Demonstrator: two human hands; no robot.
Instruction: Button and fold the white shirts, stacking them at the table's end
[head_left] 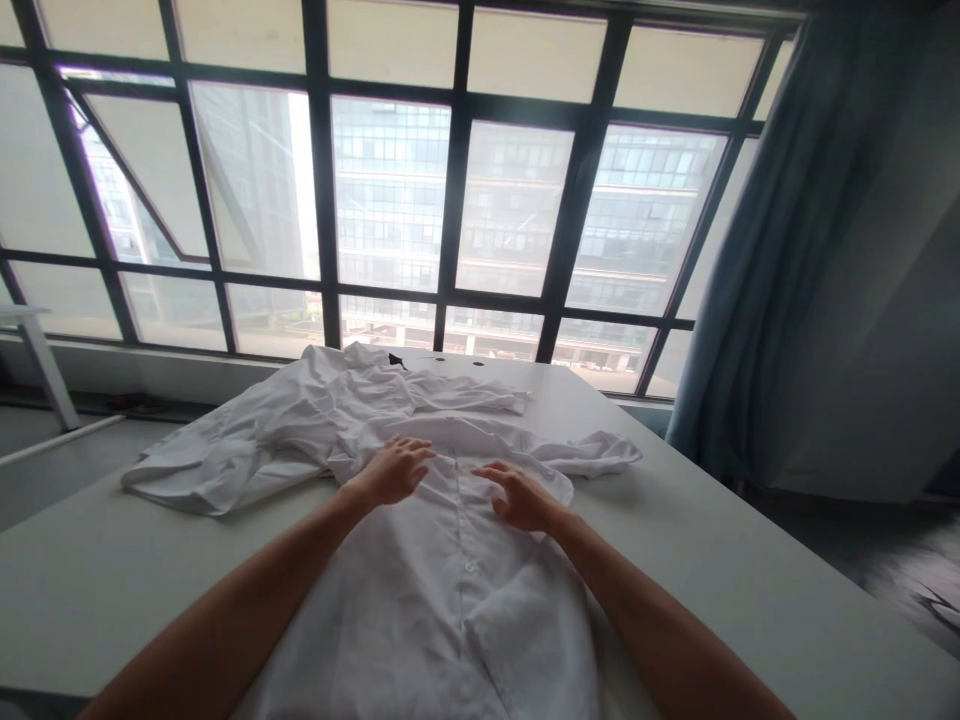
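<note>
Head view, the only one here: one white shirt [450, 600] is being laid front-up along the tabletop [750, 560], collar end pointing toward the window [390, 200]. It's being pressed by the left hand [394, 470] and the right hand [521, 497], one on each side of the button strip. The fingers are being held wide and flat, with nothing gripped, probably so the cloth is being pinned smooth. The sleeves are being left flung out sideways, likely just out of the way. Counted: one shirt, two hands, two sleeves, one curtain [787, 250] at the right.
</note>
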